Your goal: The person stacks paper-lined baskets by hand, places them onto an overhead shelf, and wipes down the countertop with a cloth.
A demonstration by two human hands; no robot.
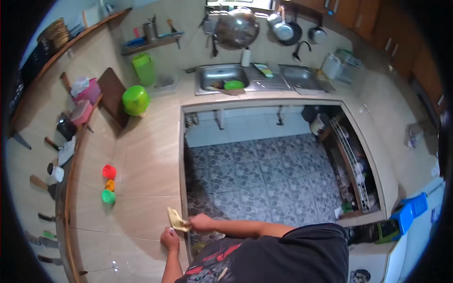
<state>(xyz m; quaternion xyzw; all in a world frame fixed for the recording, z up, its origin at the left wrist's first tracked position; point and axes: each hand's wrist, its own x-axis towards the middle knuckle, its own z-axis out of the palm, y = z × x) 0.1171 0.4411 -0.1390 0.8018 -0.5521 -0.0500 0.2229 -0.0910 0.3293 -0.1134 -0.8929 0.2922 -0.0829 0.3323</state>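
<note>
A pale yellow, folded thing that looks like a cloth (175, 219) is at the front edge of the tiled counter (146, 177). My right hand (201, 222) is closed on its right end, with the arm reaching across from the right. Just below, my left hand (170, 239) has its fingers pinched at the cloth's lower edge; a small whitish bit shows at the fingertips. Farther left on the counter, a red cup (109, 171), an orange cup (110, 185) and a green cup (108, 196) stand close together.
A bright green bowl (136, 100) and a brown board (112, 96) lean at the counter's far left. Knives and jars line the left wall shelf (71, 188). A double steel sink (222, 78) lies at the back. The patterned floor (264, 174) is inside the U-shaped counter.
</note>
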